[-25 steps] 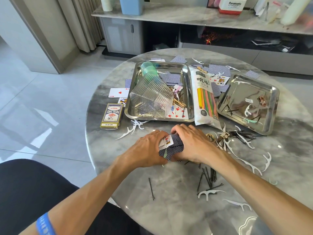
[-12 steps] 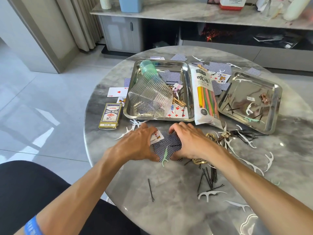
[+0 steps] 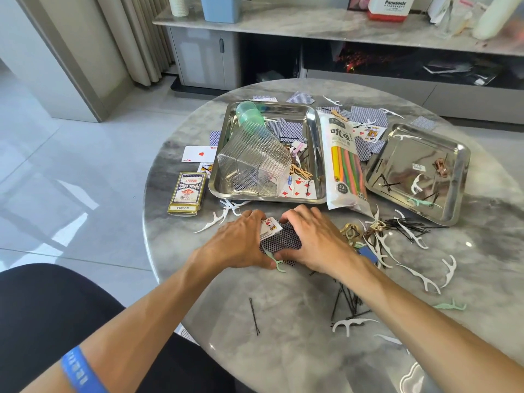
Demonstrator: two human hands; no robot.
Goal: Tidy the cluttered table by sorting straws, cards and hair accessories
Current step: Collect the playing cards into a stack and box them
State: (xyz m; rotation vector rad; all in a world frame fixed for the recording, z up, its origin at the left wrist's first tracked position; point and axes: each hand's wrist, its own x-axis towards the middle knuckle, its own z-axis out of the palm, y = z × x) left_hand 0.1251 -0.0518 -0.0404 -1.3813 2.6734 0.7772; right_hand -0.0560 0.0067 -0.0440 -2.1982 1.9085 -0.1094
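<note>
Head cam: left hand point(image 3: 235, 245) & right hand point(image 3: 314, 239) cup a loose card pile point(image 3: 280, 241) at table's point(image 3: 283, 350) near edge, fingers curled on its sides. Risk: green floss pick point(image 3: 276, 263) rides along w/ cards; uneven squeeze could fan them out.

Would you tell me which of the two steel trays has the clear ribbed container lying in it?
The larger tray, left of the straw packet, holds the container; the smaller tray doesn't.
</note>
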